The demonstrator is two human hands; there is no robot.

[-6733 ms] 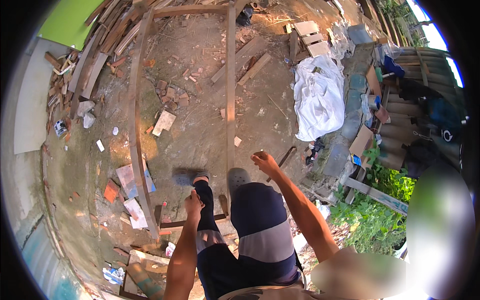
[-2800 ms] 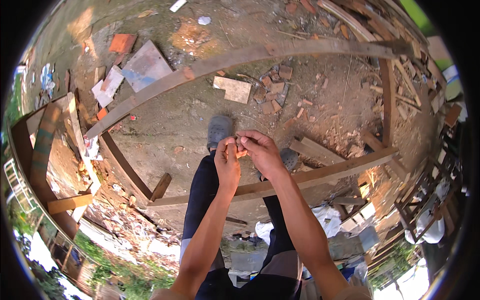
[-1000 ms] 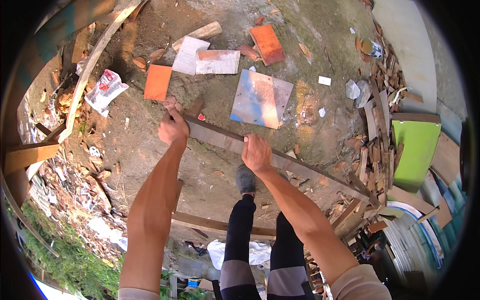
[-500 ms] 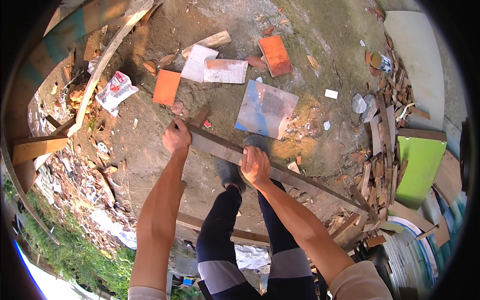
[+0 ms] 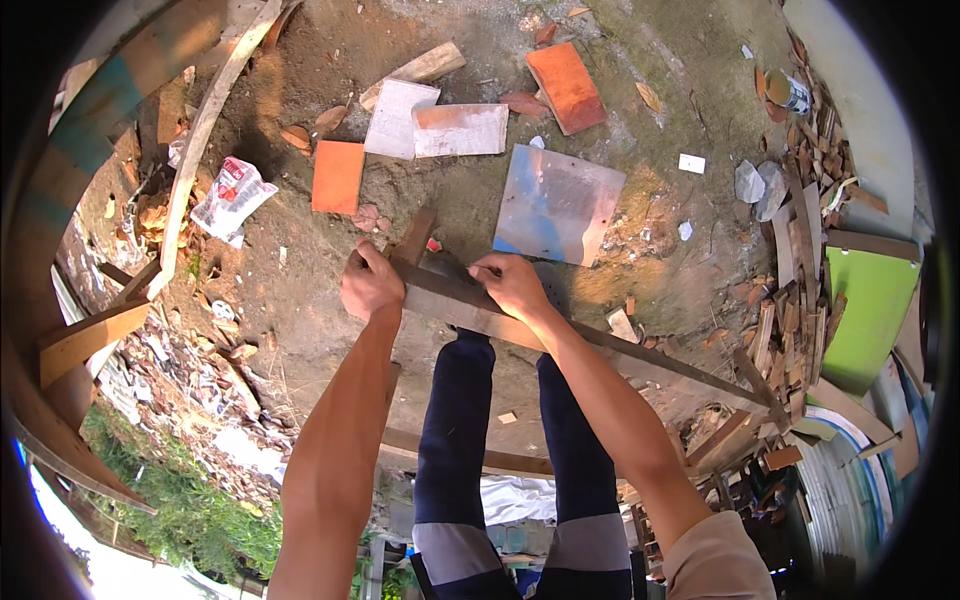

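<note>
**Both hands closed on a wooden plank**

The left end of a long grey wooden plank (image 5: 590, 345) is gripped by the left hand (image 5: 368, 285), its fingers wrapped round the wood. Just to the right, the right hand (image 5: 512, 285) is laid over the plank's upper edge, fingers curled down on it. The plank is held in front of the legs in dark trousers (image 5: 520, 440) and slants away to the right, down toward a heap of wood scraps (image 5: 790, 340). A short wooden stick (image 5: 413, 236) is seen just beyond the left hand.

On the dirt ground (image 5: 300, 290) farther off, a bluish-grey tile (image 5: 557, 203) lies beyond the right hand; an orange tile (image 5: 338, 176) lies farther left. Two pale tiles (image 5: 440, 122) and a red brick (image 5: 567, 87) lie at the far side. A green board (image 5: 872, 310) is seen at the right, a crumpled wrapper (image 5: 230, 198) at the left.
</note>
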